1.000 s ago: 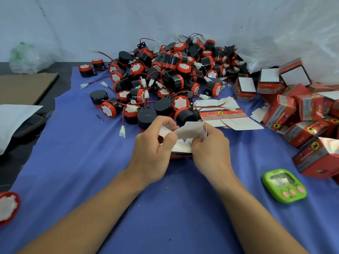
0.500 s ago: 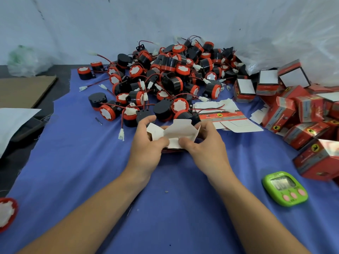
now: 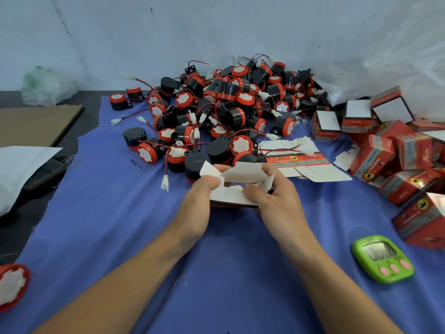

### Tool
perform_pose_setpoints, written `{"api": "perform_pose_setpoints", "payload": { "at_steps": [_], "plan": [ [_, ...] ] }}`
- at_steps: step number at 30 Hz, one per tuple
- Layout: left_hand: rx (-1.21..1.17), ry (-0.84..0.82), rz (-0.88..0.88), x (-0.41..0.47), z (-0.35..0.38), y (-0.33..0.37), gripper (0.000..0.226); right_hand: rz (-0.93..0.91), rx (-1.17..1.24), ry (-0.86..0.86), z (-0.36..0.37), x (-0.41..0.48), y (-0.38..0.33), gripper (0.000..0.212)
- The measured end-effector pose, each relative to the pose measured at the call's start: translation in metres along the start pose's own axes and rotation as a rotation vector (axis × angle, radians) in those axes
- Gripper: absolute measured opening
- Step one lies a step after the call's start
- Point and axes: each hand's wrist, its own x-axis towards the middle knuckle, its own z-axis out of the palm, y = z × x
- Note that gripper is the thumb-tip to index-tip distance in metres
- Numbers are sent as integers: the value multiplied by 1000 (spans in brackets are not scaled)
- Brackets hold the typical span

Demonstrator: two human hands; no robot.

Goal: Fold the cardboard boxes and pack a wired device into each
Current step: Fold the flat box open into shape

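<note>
Over blue cloth (image 3: pixel 120 225), box (image 3: pixel 228 196) crosswise, flaps upward

One timer (image 3: pixel 382 258), one half-folded box (image 3: pixel 230 196) (devices (image 3: pixel 232 114) uncountable).

Soft, even light from above makes the scene bright, with only faint shadows on the blue cloth (image 3: pixel 120 225). The wide lens bends the edges, so the green timer (image 3: pixel 382 261) and the red device (image 3: pixel 12 285) in the lower left corner look stretched and slightly blurred. Pale glare sits on the plastic sheeting (image 3: pixel 385 75).
</note>
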Motion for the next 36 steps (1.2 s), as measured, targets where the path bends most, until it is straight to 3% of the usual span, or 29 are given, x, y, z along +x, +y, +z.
{"api": "perform_pose_setpoints", "payload": {
  "at_steps": [2,5,7,11,15,19,22,26,29,32,36],
  "plan": [
    [-29,19,-68,2,-2,1,42,15,27,22,-1,1,0,41],
    [178,176,-101,4,-1,4,24,1,43,58,-1,0,-3,40],
    [336,286,-6,4,1,1,35,-45,22,75,-2,-2,-4,42],
    [414,432,257,0,2,-1,41,-114,-68,103,2,-6,-5,43],
    [575,519,345,0,3,5,50,-127,-130,139,7,-8,-8,34],
    [494,483,297,3,-2,8,49,-156,-130,101,9,-10,-9,38],
    [428,437,309,2,-3,9,35,-136,-135,106,12,-10,-7,36],
    [113,88,202,6,-8,7,31,-101,-82,102,6,-4,-6,43],
    [114,-107,227,4,-11,5,38,-91,-7,102,1,-3,-10,49],
    [271,-57,271,1,-10,4,30,-114,67,89,-3,-2,-13,31],
    [448,65,222,0,-9,3,28,-18,357,-163,-17,1,-14,37]
  ]
}}
